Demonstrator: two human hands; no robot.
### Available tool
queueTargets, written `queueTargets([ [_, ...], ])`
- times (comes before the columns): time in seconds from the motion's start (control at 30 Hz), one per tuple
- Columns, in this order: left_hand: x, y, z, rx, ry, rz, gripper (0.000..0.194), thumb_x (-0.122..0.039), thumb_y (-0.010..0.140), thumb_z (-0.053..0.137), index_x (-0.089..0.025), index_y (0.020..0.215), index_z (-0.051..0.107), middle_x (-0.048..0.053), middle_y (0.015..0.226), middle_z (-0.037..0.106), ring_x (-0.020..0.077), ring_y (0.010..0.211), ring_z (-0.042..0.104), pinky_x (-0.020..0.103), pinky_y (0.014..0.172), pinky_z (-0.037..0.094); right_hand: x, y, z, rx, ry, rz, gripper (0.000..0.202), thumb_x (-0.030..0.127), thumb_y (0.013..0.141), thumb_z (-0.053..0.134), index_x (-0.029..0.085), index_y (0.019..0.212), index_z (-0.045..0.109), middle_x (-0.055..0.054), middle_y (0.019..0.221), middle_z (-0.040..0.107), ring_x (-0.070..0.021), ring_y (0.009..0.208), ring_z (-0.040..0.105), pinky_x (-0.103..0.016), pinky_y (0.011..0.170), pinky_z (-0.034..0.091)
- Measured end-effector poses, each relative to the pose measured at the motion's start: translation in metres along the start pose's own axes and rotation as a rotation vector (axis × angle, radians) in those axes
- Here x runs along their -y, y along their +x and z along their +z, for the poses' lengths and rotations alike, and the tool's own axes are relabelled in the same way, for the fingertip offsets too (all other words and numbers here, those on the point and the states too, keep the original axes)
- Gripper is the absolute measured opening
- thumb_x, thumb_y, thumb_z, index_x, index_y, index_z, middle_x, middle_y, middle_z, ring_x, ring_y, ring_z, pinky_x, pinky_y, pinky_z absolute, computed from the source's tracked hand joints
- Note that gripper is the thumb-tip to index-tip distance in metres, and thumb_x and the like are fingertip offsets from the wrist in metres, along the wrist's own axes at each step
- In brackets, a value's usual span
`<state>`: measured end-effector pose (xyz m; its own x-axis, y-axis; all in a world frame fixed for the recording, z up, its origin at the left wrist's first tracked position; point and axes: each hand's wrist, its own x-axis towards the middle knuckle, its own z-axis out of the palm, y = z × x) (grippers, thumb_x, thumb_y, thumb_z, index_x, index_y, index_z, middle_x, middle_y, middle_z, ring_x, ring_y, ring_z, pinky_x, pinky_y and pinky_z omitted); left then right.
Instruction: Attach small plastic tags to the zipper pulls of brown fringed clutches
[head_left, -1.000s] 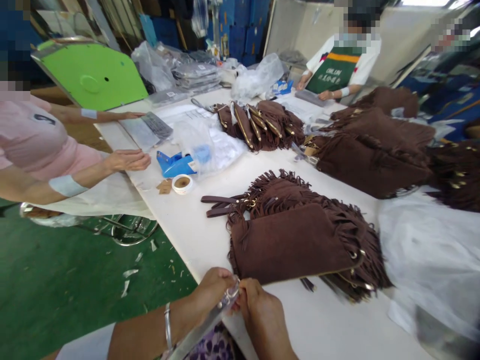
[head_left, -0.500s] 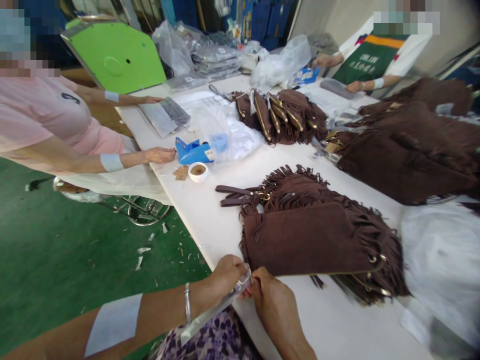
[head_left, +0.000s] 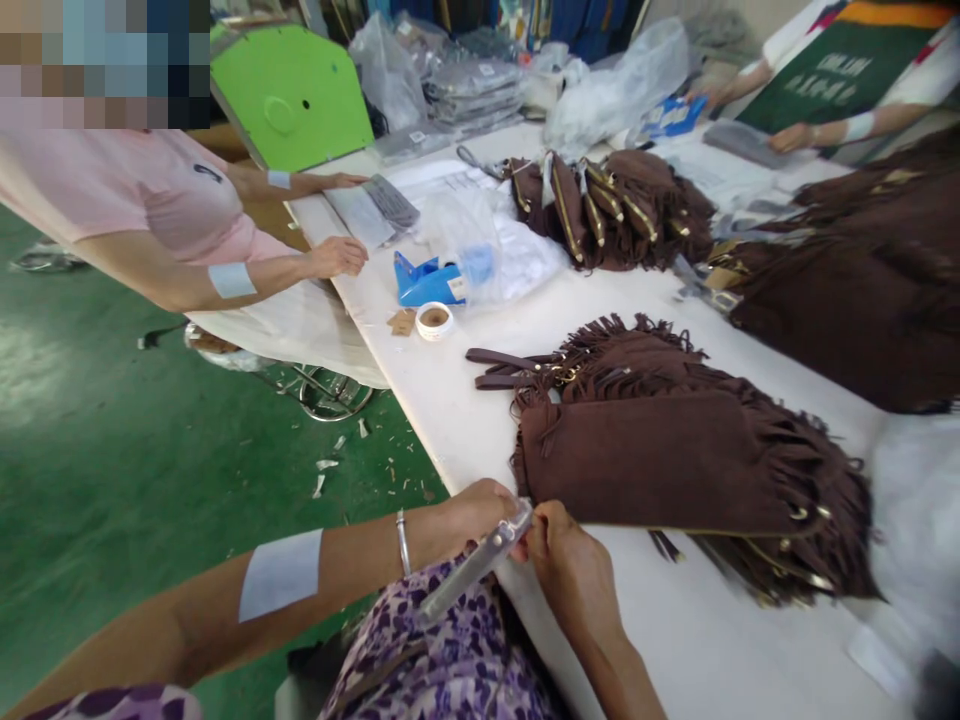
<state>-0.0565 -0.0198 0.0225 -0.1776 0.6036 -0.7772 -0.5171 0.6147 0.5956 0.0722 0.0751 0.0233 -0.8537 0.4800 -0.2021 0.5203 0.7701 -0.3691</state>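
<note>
My left hand (head_left: 484, 510) is closed around a narrow, clear plastic-wrapped strip (head_left: 474, 570) that slants down over my lap. Small shiny round bits show near the strip's upper end. Fingers pinched, my right hand (head_left: 574, 560) meets the left at that end; exactly what lies between its fingertips is hidden. Just beyond both hands, a brown fringed bag (head_left: 637, 460) lies flat on top of a pile of similar fringed bags (head_left: 810, 450) on the white table (head_left: 420, 400). Wrist straps (head_left: 502, 370) stick out from the pile's left side.
A blue tape dispenser (head_left: 431, 283) and a white tape roll (head_left: 434, 320) sit near the table's left edge. More brown bags (head_left: 607, 210) lie behind, with a larger heap (head_left: 862, 290) at right. Two co-workers handle plastic-covered sheets (head_left: 371, 212) across the table.
The view has shifted left and slightly down, so the table things appear further right. My hands stay together on the strip. The left co-worker's near hand has moved away from the tape dispenser.
</note>
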Motion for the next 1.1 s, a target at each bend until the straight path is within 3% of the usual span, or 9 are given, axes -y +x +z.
queueTargets([
  [0.13,-0.001,-0.012,-0.005,0.014,0.012,0.035,0.03,-0.036,0.062,0.058,-0.011,0.07,0.072,0.007,0.061,0.068,0.01,0.042,0.045,0.021,0.038,0.019,-0.001,-0.002,0.006,-0.069,-0.049,-0.032,0.011,0.023,0.095,0.043,0.021,0.086,0.05,0.001,0.069,0.064,-0.0165,0.056,0.063,-0.028,0.05,0.027],
  [0.33,0.01,-0.013,-0.011,-0.018,-0.019,-0.038,0.027,-0.033,0.062,0.052,-0.011,0.065,0.067,0.012,0.065,0.071,0.016,0.05,0.058,0.021,0.043,0.035,0.0,-0.001,0.013,-0.148,-0.116,-0.084,0.012,0.015,0.092,0.043,0.022,0.083,0.048,0.003,0.065,0.062,-0.016,0.053,0.063,-0.028,0.047,0.029],
  [0.57,0.019,-0.017,-0.009,-0.013,-0.175,0.003,0.023,-0.032,0.061,0.055,-0.012,0.064,0.067,0.009,0.061,0.068,0.014,0.047,0.054,0.021,0.042,0.029,0.006,-0.001,0.015,-0.149,-0.135,0.005,0.013,0.014,0.093,0.042,0.022,0.084,0.044,0.003,0.064,0.062,-0.0174,0.052,0.064,-0.028,0.044,0.029],
  [0.83,0.029,0.001,0.007,-0.187,-0.218,0.082,0.021,-0.028,0.057,0.053,-0.011,0.049,0.063,0.007,0.044,0.058,0.0124,0.039,0.045,0.024,0.042,0.025,0.011,0.001,0.016,-0.146,-0.226,0.03,0.015,0.008,0.089,0.045,0.021,0.081,0.045,0.001,0.065,0.062,-0.0159,0.048,0.062,-0.024,0.041,0.029],
  [1.0,0.027,-0.002,0.012,-0.288,-0.215,0.102,0.019,-0.033,0.056,0.06,-0.013,0.053,0.06,0.005,0.045,0.059,0.0135,0.042,0.047,0.025,0.045,0.03,0.009,-0.027,0.015,-0.223,0.194,0.129,0.019,0.027,0.096,0.036,0.021,0.103,0.053,-0.005,0.084,0.071,-0.0191,0.065,0.068,-0.025,0.053,0.043],
  [1.1,0.026,-0.007,0.012,-0.326,-0.193,0.095,0.024,-0.036,0.054,0.066,-0.014,0.057,0.058,0.004,0.047,0.06,0.0144,0.043,0.049,0.026,0.045,0.031,0.014,-0.04,0.028,-0.156,0.585,0.203,0.022,0.035,0.095,0.038,0.023,0.094,0.056,-0.003,0.083,0.071,-0.019,0.072,0.068,-0.026,0.063,0.048],
])
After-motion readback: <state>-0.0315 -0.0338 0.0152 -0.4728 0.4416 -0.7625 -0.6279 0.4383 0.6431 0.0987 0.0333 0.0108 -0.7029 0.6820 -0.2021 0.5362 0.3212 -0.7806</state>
